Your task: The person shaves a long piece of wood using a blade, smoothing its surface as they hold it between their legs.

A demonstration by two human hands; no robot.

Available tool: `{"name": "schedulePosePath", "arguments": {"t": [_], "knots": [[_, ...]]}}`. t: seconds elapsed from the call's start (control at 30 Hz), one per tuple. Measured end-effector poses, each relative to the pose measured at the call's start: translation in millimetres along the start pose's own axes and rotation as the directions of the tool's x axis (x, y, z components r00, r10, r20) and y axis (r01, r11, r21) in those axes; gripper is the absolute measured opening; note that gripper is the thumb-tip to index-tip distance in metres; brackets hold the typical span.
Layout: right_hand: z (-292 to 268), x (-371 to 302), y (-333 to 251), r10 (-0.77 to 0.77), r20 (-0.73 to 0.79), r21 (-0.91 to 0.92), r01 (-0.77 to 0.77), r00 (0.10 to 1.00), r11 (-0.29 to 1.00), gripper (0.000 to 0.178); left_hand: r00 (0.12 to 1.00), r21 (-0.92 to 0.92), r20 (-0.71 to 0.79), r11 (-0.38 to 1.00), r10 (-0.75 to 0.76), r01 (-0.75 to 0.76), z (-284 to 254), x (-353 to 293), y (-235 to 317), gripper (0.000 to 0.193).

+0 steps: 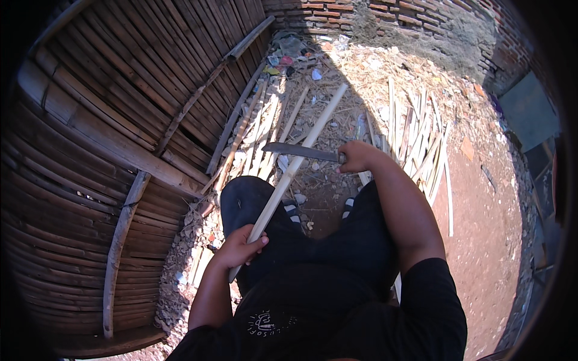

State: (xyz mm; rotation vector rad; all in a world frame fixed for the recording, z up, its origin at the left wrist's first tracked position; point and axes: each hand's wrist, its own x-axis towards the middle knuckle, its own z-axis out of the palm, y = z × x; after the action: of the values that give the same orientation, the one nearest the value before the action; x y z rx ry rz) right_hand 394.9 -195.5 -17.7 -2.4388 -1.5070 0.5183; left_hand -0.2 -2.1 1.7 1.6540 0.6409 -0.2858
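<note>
Here my left hand (pixel 241 248) is wrapped tight around the near end of a long bamboo stick (pixel 295 168) slanting across my knee, and my right hand (pixel 355 156) grips a big knife (pixel 300 150), blade laid against its middle. Finished-looking strips (pixel 421 144) lie piled to my right; this stick looks only partly shaved.

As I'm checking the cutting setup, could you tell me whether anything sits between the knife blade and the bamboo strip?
Nothing visible does. The right hand holds the knife with its blade lying straight across the bamboo strip, which the left hand grips lower down.
</note>
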Motion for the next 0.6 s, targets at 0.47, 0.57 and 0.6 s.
{"name": "schedulePosePath", "arguments": {"t": [0.47, 0.57, 0.6], "knots": [[0.2, -1.0, 0.5, 0.0, 0.0, 0.015, 0.0, 1.0, 1.0, 0.056, 1.0, 0.013, 0.006, 1.0, 0.003, -0.003, -0.1, 0.1, 1.9, 0.031], [1.0, 0.4, 2.5, -0.022, 0.003, 0.007, 0.022, 1.0, 1.0, 0.056, 1.0, 0.012, 0.007, 1.0, 0.003, -0.003, -0.1, 0.0, 2.0, 0.031], [2.1, 1.1, 3.6, -0.029, -0.006, 0.002, 0.029, 1.0, 1.0, 0.056, 1.0, 0.012, 0.008, 1.0, 0.005, -0.005, -0.6, 0.5, 1.4, 0.031]]}}
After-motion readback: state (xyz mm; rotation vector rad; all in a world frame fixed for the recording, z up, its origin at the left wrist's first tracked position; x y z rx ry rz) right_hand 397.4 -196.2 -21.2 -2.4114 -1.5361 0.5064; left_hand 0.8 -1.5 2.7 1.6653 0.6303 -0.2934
